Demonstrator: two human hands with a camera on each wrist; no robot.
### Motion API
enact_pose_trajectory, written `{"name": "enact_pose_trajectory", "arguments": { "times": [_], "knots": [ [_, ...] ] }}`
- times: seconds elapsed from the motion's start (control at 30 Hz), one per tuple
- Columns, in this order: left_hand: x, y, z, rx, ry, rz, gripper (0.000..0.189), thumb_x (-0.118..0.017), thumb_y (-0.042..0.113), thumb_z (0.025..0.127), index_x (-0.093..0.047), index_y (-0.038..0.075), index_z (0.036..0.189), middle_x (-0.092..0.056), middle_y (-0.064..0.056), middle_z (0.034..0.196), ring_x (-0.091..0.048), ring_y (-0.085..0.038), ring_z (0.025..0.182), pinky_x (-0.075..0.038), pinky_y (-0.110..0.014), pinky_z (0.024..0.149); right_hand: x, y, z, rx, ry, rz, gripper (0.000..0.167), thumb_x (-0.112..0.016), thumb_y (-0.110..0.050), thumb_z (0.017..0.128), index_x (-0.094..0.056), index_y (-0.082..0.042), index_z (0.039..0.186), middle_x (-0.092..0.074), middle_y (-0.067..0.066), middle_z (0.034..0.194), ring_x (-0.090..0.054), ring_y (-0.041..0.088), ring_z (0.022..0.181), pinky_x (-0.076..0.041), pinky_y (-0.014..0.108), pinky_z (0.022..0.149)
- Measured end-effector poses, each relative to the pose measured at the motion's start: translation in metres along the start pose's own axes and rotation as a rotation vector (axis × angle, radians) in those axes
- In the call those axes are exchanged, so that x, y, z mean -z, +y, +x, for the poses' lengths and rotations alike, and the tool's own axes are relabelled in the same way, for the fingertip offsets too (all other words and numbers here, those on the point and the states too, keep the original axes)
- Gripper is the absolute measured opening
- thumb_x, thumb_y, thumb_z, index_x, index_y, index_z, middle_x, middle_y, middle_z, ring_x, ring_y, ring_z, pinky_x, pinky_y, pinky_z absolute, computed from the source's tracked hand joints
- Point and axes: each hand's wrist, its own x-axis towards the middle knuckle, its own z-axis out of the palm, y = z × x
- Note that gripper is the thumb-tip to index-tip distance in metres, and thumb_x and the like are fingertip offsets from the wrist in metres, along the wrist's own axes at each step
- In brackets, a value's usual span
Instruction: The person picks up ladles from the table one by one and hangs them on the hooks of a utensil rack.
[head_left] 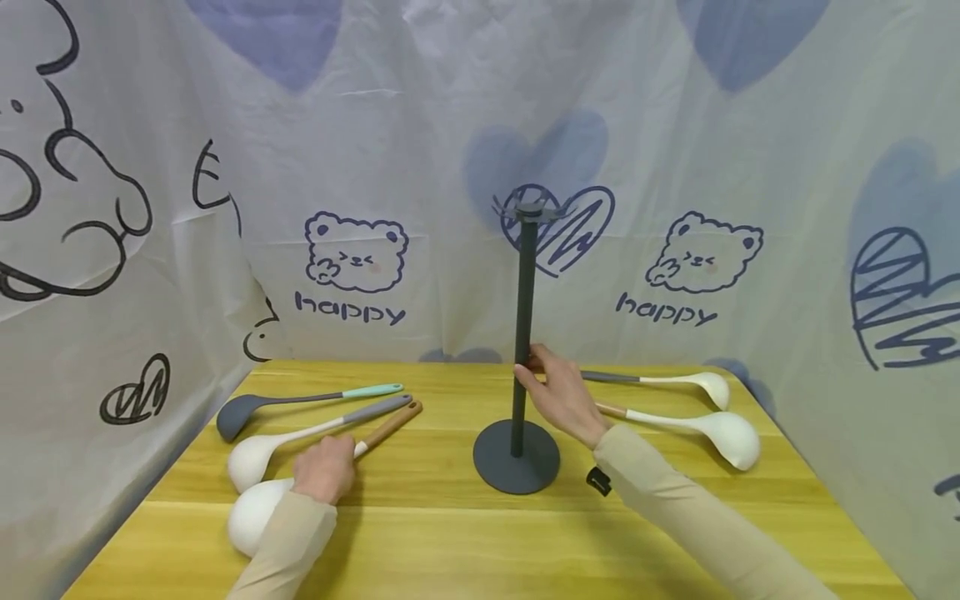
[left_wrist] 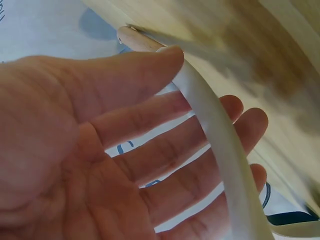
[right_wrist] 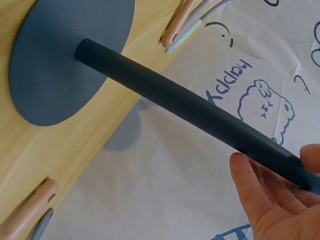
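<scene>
My left hand [head_left: 325, 468] holds a white ladle [head_left: 258, 515] with a wooden handle by its shaft; the big round bowl lies toward me. In the left wrist view, thumb and fingers close around the white shaft [left_wrist: 214, 117]. My right hand [head_left: 558, 395] grips the upright pole of a dark utensil stand [head_left: 525, 308], thumb on one side and fingers on the other. The stand's round base [head_left: 491, 458] rests on the table, and a ring of hooks [head_left: 531, 210] tops it. In the right wrist view, the fingers [right_wrist: 245, 182] are partly behind the pole.
Left on the wooden table [head_left: 420, 550] lie a dark ladle [head_left: 238, 417] with a mint handle end and a white ladle [head_left: 251, 460] with a grey handle. Two more white ladles, one grey-handled [head_left: 712, 387] and one wood-handled [head_left: 731, 437], lie right. A printed cloth [head_left: 450, 283] hangs behind.
</scene>
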Motion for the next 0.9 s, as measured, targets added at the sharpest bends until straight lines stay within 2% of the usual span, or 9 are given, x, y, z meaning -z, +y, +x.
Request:
{"name": "enact_pose_trajectory", "arguments": {
  "times": [0.2, 0.43, 0.73, 0.9],
  "knots": [
    [0.001, -0.004, 0.0, 0.016, -0.017, -0.002, 0.006, -0.061, 0.0, 0.088, -0.061, 0.002, 0.094, -0.063, -0.021, 0.087, -0.064, -0.039, 0.077, -0.05, -0.051, 0.061, 0.0, 0.005, -0.001, -0.008, -0.006, 0.01, 0.035, -0.058, -0.034, 0.099, -0.058, -0.014, 0.128, -0.066, 0.007, 0.124, -0.063, 0.024, 0.114, -0.056, 0.04, 0.091],
    [0.001, -0.008, 0.001, 0.017, -0.027, -0.01, 0.007, -0.06, -0.001, 0.088, -0.061, 0.002, 0.095, -0.064, -0.022, 0.091, -0.065, -0.041, 0.082, -0.051, -0.053, 0.064, 0.006, 0.019, -0.006, -0.012, 0.014, -0.001, 0.059, -0.06, -0.047, 0.095, -0.049, -0.015, 0.144, -0.057, 0.011, 0.139, -0.055, 0.029, 0.127, -0.045, 0.049, 0.104],
    [-0.003, -0.009, 0.002, -0.004, -0.012, -0.021, 0.006, -0.059, -0.003, 0.088, -0.061, 0.0, 0.093, -0.064, -0.022, 0.088, -0.065, -0.039, 0.077, -0.052, -0.051, 0.062, 0.018, 0.033, -0.013, -0.093, 0.039, 0.092, 0.064, -0.059, -0.057, 0.092, -0.048, -0.021, 0.144, -0.053, 0.004, 0.145, -0.055, 0.026, 0.128, -0.044, 0.047, 0.106],
    [0.0, -0.005, 0.002, -0.02, 0.016, -0.037, 0.006, -0.057, -0.003, 0.089, -0.061, 0.0, 0.092, -0.064, -0.022, 0.088, -0.065, -0.041, 0.077, -0.051, -0.052, 0.061, 0.025, 0.036, -0.014, -0.129, 0.048, 0.099, 0.067, -0.058, -0.06, 0.091, -0.046, -0.025, 0.146, -0.054, 0.005, 0.144, -0.054, 0.032, 0.127, -0.043, 0.05, 0.106]
  ]
}}
